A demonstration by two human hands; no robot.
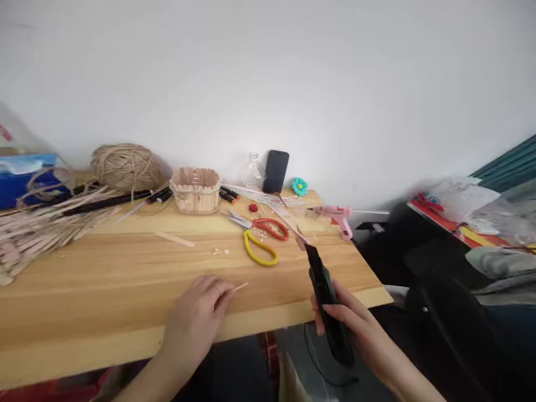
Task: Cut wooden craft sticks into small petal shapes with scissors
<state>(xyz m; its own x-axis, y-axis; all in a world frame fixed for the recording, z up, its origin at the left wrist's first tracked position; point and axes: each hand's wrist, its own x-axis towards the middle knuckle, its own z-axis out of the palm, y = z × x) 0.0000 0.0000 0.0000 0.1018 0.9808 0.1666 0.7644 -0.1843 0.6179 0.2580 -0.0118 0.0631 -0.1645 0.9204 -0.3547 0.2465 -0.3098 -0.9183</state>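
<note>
My left hand [200, 312] rests near the table's front edge, its fingers closed on a thin wooden stick [240, 287] whose tip pokes out to the right. In my right hand [349, 315] is a black utility knife [326, 301], its dark blade end pointing up and away over the table. Scissors [262, 239] with one orange and one yellow handle lie with blades apart beyond both hands. A loose flat craft stick [175, 239] and small wood chips [221, 252] lie on the wooden table [125, 285].
At the back are a twine ball [125, 166], a small wooden basket [195, 191], a clear bottle top [253, 170], a phone [276, 171] and a turquoise flower [299, 186]. A pink glue gun [335, 215] lies right; many craft sticks [50, 226] are piled left.
</note>
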